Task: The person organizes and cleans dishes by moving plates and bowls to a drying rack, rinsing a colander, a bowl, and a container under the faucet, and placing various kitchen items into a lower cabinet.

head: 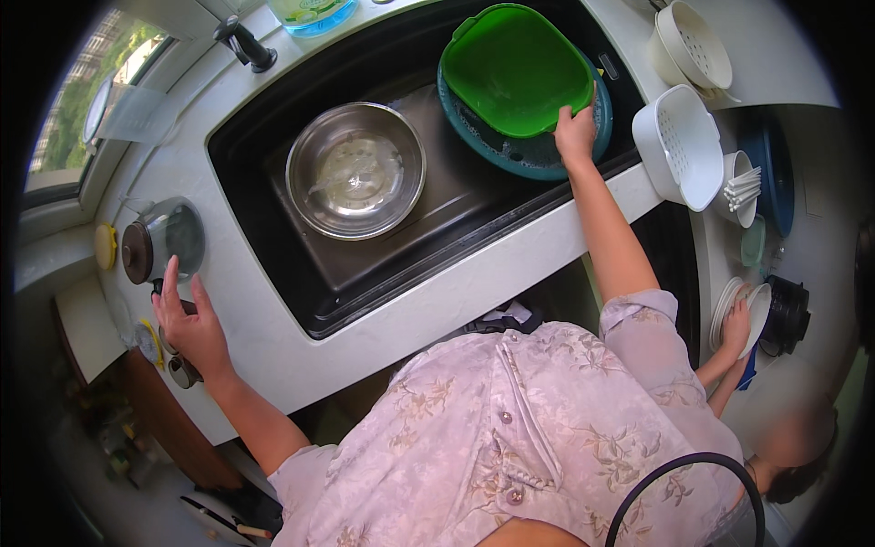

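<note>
My right hand (pixel 576 133) grips the near right rim of a green plastic basin (pixel 516 75). The green basin is tilted above a round teal basin (pixel 540 169), which holds sudsy water at the right of the black sink (pixel 437 215). In the left part of the sink stands a stainless steel bowl (pixel 299 212) with some clear water in it. My left hand (pixel 193 331) hovers over the left counter with fingers apart, holding nothing. It is nearest to a glass pot (pixel 183 232) with a brown lid; whether the fingertips touch it I cannot tell.
A white colander (pixel 677 147), cream colanders (pixel 694 48) and a cup of white sticks (pixel 738 198) line the right side. Beyond, another person's hand (pixel 737 328) holds white bowls (pixel 757 314). A black tap fitting (pixel 249 49) and soap bottle (pixel 314 14) stand behind the sink.
</note>
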`<state>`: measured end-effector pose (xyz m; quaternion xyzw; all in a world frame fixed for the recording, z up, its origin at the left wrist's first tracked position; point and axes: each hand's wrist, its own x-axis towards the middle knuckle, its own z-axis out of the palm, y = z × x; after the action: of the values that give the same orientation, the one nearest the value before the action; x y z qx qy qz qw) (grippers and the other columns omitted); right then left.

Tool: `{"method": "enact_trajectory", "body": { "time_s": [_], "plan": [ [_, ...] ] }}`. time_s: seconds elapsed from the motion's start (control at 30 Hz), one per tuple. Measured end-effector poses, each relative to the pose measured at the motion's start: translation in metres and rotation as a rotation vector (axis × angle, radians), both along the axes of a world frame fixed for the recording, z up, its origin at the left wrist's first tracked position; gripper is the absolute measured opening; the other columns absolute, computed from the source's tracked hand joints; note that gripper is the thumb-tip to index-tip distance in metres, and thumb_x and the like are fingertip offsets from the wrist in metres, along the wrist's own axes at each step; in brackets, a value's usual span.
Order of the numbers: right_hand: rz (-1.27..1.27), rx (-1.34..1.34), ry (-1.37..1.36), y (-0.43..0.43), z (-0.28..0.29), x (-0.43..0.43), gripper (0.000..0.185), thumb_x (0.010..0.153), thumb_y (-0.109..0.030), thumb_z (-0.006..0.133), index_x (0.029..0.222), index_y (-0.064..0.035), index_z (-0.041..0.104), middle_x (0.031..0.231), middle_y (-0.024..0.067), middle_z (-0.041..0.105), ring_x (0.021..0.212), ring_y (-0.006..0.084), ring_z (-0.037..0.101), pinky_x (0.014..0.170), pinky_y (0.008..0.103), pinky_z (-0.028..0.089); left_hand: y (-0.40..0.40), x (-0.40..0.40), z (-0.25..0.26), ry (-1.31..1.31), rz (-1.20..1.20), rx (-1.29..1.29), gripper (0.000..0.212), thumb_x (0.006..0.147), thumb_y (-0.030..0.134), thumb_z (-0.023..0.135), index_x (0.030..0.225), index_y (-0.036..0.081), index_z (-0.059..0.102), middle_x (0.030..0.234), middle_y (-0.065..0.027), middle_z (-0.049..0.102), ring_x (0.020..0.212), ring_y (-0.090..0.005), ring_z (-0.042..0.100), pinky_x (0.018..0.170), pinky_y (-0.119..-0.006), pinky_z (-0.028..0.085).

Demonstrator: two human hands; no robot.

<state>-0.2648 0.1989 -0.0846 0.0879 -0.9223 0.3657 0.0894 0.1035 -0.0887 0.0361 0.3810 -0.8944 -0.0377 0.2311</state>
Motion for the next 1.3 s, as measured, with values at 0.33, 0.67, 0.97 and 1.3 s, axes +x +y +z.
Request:
{"method": "enact_trajectory", "body": {
  "time_s": [0.33,0.67,0.97,1.3],
  "plan": [
    [-0.042,0.095,-0.016,-0.025,-0.003,0.004,0.060,0.078,-0.013,0.039,0.126,-0.0244,0.007,0.080,0.0232,0.054,0.070,0.0388,0.052,0.064,0.0443,0.040,0.038,-0.080,-0.033,0.146,-0.542,0.134,0.028,0.070,0.004,0.054,0.098,0.008,0.053,0.095,-0.0078,0.056,0.090,-0.0192,0.052,0.089,-0.038,0.028],
    [-0.100,-0.806,-0.698,-0.017,-0.016,0.006,0.043,0.077,-0.002,0.036,0.118,-0.0121,0.025,0.104,0.0149,0.044,0.081,0.0301,0.054,0.059,0.0385,0.051,0.090,-0.171,-0.093,0.120,-0.722,0.855,0.040,0.069,0.013,0.059,0.106,0.007,0.046,0.102,-0.0129,0.051,0.088,-0.0195,0.053,0.077,-0.033,0.041],
    [0.029,-1.039,-1.108,-0.035,0.009,0.042,0.033,0.075,-0.004,0.038,0.108,-0.0012,0.034,0.101,0.0154,0.046,0.082,0.0267,0.053,0.067,0.0374,0.049,0.095,-0.246,-0.117,0.355,-0.414,1.796,0.067,0.070,0.034,0.054,0.119,0.009,0.015,0.118,-0.0132,0.028,0.102,-0.0287,0.038,0.074,-0.040,0.042],
    [0.038,-1.056,-1.134,-0.007,0.010,0.022,0.055,0.080,-0.038,0.039,0.121,-0.0049,0.022,0.121,0.0205,0.025,0.101,0.0330,0.041,0.077,0.0417,0.042,0.101,-0.273,-0.096,0.405,-0.417,1.706,0.061,0.066,0.019,0.053,0.113,0.009,0.016,0.106,-0.0158,0.035,0.089,-0.0286,0.047,0.061,-0.040,0.048]
  ]
}}
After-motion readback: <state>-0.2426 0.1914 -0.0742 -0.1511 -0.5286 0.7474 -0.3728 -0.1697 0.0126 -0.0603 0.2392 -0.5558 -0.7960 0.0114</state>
